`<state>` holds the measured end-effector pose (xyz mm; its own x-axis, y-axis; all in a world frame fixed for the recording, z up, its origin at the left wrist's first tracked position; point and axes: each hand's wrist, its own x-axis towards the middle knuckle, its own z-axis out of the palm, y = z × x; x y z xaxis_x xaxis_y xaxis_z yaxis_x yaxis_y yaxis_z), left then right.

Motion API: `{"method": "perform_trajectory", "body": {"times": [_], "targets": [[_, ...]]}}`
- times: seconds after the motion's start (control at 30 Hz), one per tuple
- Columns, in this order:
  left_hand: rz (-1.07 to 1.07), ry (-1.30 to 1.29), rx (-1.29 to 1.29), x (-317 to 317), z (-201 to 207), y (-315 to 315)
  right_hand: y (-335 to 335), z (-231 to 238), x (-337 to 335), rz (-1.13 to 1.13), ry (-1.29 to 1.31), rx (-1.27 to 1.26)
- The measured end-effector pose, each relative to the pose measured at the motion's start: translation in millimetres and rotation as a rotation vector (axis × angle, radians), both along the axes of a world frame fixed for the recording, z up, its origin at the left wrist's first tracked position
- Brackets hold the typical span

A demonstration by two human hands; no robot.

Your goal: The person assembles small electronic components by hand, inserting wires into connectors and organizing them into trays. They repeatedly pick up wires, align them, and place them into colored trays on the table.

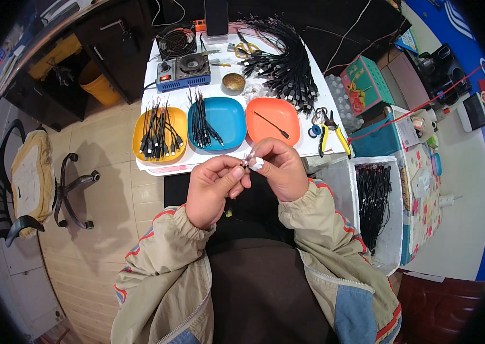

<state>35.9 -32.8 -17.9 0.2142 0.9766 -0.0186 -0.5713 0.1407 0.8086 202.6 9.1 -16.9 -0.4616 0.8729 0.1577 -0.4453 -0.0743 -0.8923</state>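
Observation:
My left hand (217, 186) and my right hand (283, 169) meet in front of my chest, just off the table's near edge. A small white block-like piece (257, 164) is pinched between the thumb and fingers of my right hand. The fingertips of my left hand are closed on a tiny dark and metallic part that I cannot make out, close beside the white piece. Nearest to the hands are a blue dish (232, 139) with short black cables (201, 123) and an orange dish (290, 117) with one short black cable (272, 125).
A yellow dish (137, 150) of black cables stands at the left. Behind are a blue solder pot (184, 73), a round tin (233, 82) and a cable bundle (288, 63). Yellow-handled pliers (332, 135) lie right; a white foam box (345, 189) holds more cables. An office chair (33, 172) stands left.

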Motion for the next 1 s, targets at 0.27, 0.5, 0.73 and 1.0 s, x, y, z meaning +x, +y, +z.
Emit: {"method": "perform_trajectory", "body": {"times": [0.27,0.5,0.73,1.0], "targets": [[-0.080,-0.117,-0.037,-2.7,-3.2,0.5,-4.3,-4.3,-2.9,0.223,0.206,-0.368],[-0.127,-0.062,-0.054,-2.7,-5.3,0.1,2.5,1.9,3.2,0.215,0.075,-0.330],[-0.228,0.048,-0.020,-8.8,-11.1,4.3,12.5,-9.3,12.8,0.220,-0.052,-0.399],[-0.103,0.232,0.063,-10.5,-18.7,10.5,21.3,-35.1,0.1,0.569,0.316,-0.702]]}}
